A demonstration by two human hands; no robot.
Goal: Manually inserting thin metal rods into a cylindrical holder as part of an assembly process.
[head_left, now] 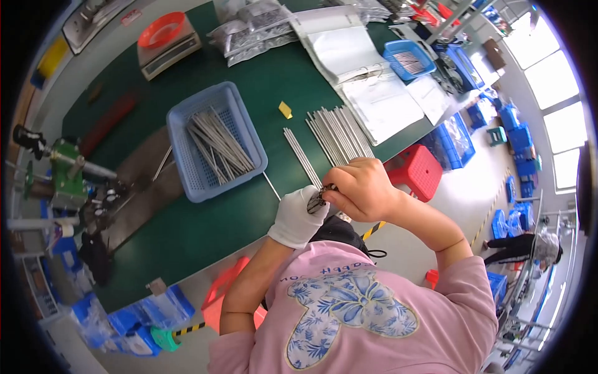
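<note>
My left hand [295, 219], in a white glove, is closed around a small dark metallic piece [316, 202] close to my body. Bare and pinched shut, my right hand [363, 189] meets it at the same piece, whose kind is hard to make out between the fingers. A thin metal rod [271, 186] runs from beside the basket toward the gloved hand; whether that hand touches it, I cannot tell. Just beyond my hands lie a narrow group of grey metal rods [301, 157] and a wider row of rods [339, 135], side by side. More loose rods [219, 146] fill a blue plastic basket [175, 156].
A yellow tag [285, 110] lies beyond the rods. An open binder [380, 103], bagged parts [255, 28] and a scale [168, 50] with a red dish occupy the far side. A green metal fixture [67, 171] stands left. A red stool [418, 171] is right of the green table [162, 249].
</note>
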